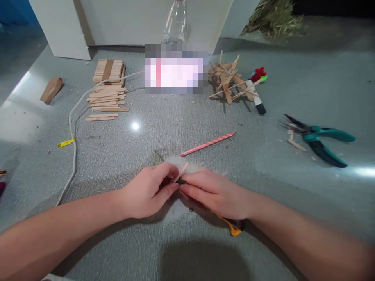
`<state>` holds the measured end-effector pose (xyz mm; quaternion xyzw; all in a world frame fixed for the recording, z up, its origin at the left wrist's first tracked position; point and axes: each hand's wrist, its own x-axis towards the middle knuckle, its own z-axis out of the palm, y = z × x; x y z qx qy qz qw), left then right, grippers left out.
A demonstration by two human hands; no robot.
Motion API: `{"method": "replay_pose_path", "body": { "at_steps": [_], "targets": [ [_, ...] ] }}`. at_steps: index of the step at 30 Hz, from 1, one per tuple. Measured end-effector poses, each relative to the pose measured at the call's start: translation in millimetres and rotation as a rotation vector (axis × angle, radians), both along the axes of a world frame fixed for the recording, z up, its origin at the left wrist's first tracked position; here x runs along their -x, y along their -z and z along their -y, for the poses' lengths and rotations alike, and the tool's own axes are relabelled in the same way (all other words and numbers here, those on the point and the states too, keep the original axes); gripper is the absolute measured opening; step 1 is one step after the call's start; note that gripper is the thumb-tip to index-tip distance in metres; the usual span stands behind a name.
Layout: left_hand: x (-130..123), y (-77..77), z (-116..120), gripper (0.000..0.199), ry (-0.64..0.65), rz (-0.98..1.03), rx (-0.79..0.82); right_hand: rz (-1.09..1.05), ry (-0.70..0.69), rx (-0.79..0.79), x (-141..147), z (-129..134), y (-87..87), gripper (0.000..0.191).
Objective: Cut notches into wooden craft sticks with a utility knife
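The left hand [148, 191] pinches a wooden craft stick [183, 171]; the right hand [215, 192] is wrapped around an orange-and-black tool [235, 229]. Maybe they're trimming; the next move needs steady holding.

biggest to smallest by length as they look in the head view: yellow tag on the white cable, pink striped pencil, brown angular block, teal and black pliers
1. Teal and black pliers
2. Pink striped pencil
3. Brown angular block
4. Yellow tag
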<state>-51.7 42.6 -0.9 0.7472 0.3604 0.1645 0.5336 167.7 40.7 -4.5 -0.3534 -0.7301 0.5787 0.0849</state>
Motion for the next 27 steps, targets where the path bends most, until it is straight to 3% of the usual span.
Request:
{"method": "replay_pose_path", "body": {
  "at_steps": [13, 27],
  "targets": [
    [-2.5, -0.9, 5.5, 0.008, -0.03, -0.081, -0.119, 0.041, 0.003, 0.005, 1.2, 0.0, -3.8, 0.033],
    [-4.5, 2.4, 14.6, 0.011, -0.017, -0.063, -0.046, -0.008, -0.008, -0.009, 1.5, 1.5, -2.8, 0.033]
  ]
}}
